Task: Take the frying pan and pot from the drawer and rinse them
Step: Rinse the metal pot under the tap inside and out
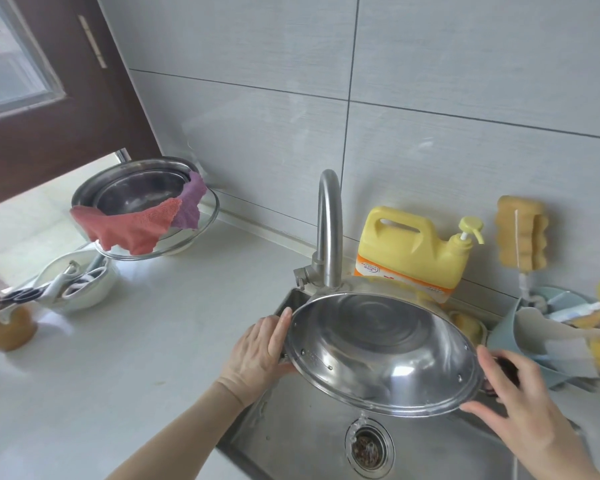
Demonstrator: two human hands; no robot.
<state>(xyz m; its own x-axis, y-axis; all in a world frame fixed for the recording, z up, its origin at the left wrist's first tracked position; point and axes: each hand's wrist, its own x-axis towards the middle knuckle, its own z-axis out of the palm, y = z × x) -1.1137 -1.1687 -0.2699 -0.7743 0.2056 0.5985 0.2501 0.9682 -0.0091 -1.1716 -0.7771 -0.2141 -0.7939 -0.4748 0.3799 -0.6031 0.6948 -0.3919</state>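
Between my hands, the steel pot (381, 351) tilts over the sink (291, 441). My left hand (257, 355) grips one handle; my right hand (520, 407) clasps the other. Wet metal could slip, I judge.

Silver steel pot (381, 351), yellow detergent jug (409, 251), coral cloth (125, 226), purple cloth (191, 202), grey wall tiles (465, 98)

Steel pot (378, 344) tilted over sink (291, 427), left hand (257, 351) and right hand (520, 403) gripping its sides
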